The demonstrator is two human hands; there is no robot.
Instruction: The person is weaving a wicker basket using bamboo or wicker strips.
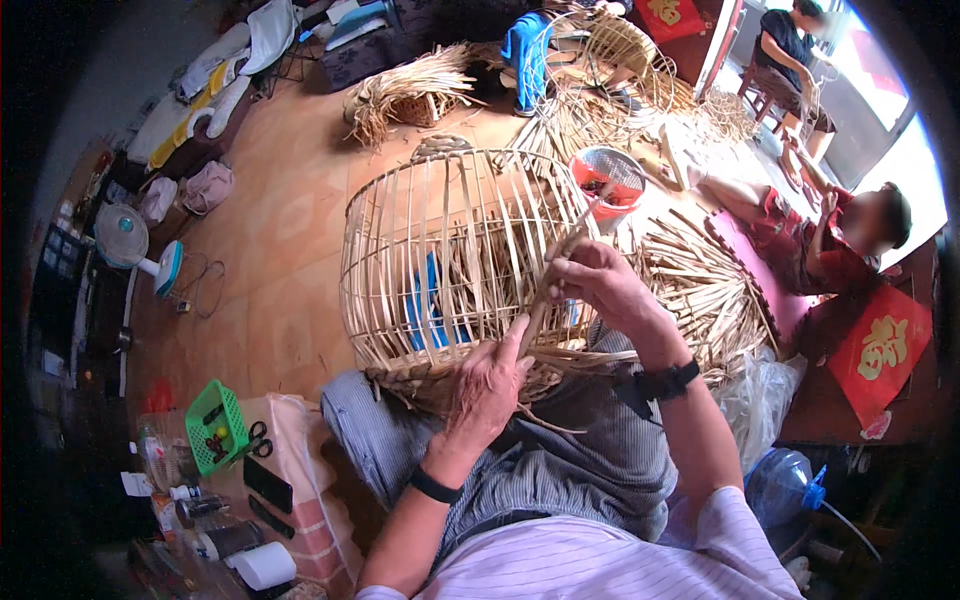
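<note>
A large round basket [372, 262] of pale cane strips lies across my lap, its open ribs pointing away from me and its densely woven part nearest. My right hand [605, 287] pinches a brownish cane strip [541, 309] between thumb and fingers, above the basket's right side. The strip slants down toward my left hand [483, 392], whose fingers close on its lower end at the basket's near edge. My left palm and some fingertips are hidden. Something blue [427, 300] shows between the ribs.
Loose cane strips [705, 290] spread at the right, beside a red-and-white bucket [612, 178]. A cane bundle [415, 92] lies farther off. A green basket [214, 427], scissors [260, 440] and phone [268, 486] are at left. One person [830, 240] reclines at right; another [790, 60] sits behind.
</note>
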